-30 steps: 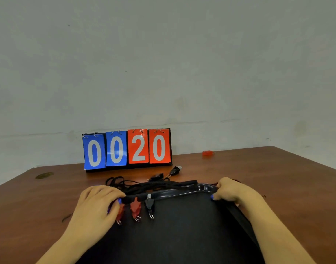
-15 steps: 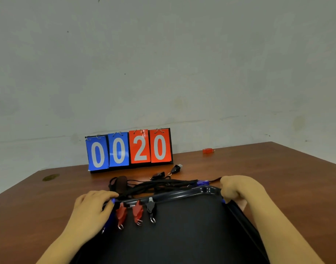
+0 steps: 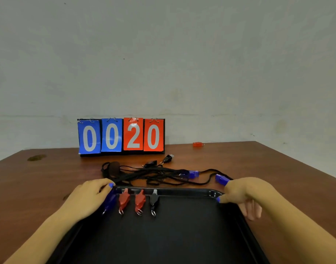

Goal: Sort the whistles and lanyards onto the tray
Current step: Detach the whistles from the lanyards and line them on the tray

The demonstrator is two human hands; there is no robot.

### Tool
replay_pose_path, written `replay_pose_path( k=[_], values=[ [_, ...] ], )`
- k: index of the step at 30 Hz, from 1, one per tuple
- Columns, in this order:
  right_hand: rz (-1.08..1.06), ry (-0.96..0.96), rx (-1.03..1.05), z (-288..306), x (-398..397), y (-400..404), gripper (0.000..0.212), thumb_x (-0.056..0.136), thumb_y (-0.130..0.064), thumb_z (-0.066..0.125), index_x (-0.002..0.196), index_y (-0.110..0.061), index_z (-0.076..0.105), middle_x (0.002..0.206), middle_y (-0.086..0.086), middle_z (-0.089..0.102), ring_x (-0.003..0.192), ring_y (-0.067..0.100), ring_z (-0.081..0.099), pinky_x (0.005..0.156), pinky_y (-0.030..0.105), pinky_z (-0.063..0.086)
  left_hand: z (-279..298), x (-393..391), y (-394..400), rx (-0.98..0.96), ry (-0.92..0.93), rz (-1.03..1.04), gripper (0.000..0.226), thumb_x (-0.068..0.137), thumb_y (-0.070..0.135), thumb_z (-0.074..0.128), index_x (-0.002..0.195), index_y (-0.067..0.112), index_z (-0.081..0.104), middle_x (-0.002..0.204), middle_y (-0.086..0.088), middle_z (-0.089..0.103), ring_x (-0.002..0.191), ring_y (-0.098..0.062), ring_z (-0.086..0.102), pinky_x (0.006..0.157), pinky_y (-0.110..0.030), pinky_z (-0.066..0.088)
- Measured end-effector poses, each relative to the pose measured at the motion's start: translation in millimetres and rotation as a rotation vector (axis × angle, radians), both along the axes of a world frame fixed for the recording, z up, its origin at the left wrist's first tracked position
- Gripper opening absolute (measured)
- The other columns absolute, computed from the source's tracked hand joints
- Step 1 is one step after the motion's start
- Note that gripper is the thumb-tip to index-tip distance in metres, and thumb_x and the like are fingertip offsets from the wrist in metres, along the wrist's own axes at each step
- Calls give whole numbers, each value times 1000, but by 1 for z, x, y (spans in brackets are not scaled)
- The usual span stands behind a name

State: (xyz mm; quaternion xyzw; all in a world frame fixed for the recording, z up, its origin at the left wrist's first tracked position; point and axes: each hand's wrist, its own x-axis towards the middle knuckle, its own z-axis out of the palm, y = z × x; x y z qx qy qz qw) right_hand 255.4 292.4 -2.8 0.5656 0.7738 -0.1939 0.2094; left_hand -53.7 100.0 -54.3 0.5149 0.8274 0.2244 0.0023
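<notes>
A black tray (image 3: 163,235) lies in front of me. Along its far edge sit a blue whistle (image 3: 109,203), two red whistles (image 3: 123,200) (image 3: 140,201) and a black whistle (image 3: 154,201). My left hand (image 3: 87,199) grips the tray's far left corner, partly covering the blue whistle. My right hand (image 3: 243,193) pinches the far right corner, thumb on the rim. Beyond the tray lies a tangle of black lanyards (image 3: 150,174) with two blue whistles (image 3: 193,174) (image 3: 221,179). Two black whistles (image 3: 151,163) (image 3: 168,158) lie farther back.
A flip scoreboard (image 3: 121,137) reading 00 20 stands at the back of the brown wooden table (image 3: 277,168). A lone red whistle (image 3: 197,144) lies near the far edge, right of it. A dark stain (image 3: 35,157) marks the far left.
The tray has slid toward me with both hands on its far corners. It has come away from the lanyard tangle, and the two blue whistles now show.
</notes>
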Motion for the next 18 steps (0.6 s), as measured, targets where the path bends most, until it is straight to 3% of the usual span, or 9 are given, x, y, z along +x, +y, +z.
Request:
replay_pose_path(
  k=[3,5,8,9,10,12,14,16,18],
  values=[
    [38,14,78,-1,-8,-3,44,95,-32,43,114,6,53,103,22,63,79,30,62,92,40,51,1,-2,-1,-7,-50,-7,18,95,27,43,103,37,57,99,10,62,85,-4,59,79,-29,52],
    [97,51,112,-2,-17,-3,25,96,-18,42,110,-1,52,108,13,59,95,27,58,97,30,46,2,-3,-1,16,-89,-1,17,94,23,44,93,36,55,92,8,64,81,-8,61,78,-32,53],
    [76,210,44,-6,-30,10,11,91,-18,49,93,-7,51,81,3,51,87,26,59,67,27,52,-1,-5,-1,54,-182,13,17,95,19,45,86,32,53,87,5,63,79,-11,61,77,-32,51],
    [41,268,1,-5,-35,14,16,88,-22,52,94,-7,55,82,4,54,81,25,60,61,26,53,-2,-7,0,65,-216,23,18,95,18,44,87,29,55,88,3,64,79,-12,61,74,-29,50],
    [11,322,-41,-5,-40,18,26,87,-30,56,101,-8,59,91,6,59,83,23,62,65,28,54,-3,-9,1,73,-247,34,19,95,16,43,88,27,57,89,2,64,79,-12,60,71,-27,47],
    [-13,344,-80,-5,-50,24,55,84,-50,57,123,-11,54,123,9,56,103,23,59,84,31,51,-4,-13,2,81,-307,46,25,95,12,41,90,23,63,90,1,65,80,-11,59,65,-22,42],
    [-27,335,-111,-3,-61,25,76,83,-63,49,137,-10,40,140,11,43,118,26,50,94,33,45,-5,-15,3,83,-358,43,27,96,11,40,89,21,64,89,0,65,80,-11,58,63,-22,40],
    [-34,312,-134,-2,-72,29,80,86,-66,36,141,-8,36,144,14,38,125,31,46,103,41,42,-6,-16,3,71,-380,39,27,96,11,39,89,22,63,90,1,65,80,-10,58,63,-21,38],
    [-17,266,-219,2,-80,30,78,90,-65,21,135,-7,46,139,16,46,122,31,50,104,45,42,-7,-18,4,70,-396,39,28,96,11,39,88,22,63,91,0,65,82,-12,58,64,-21,39]
  ],
)
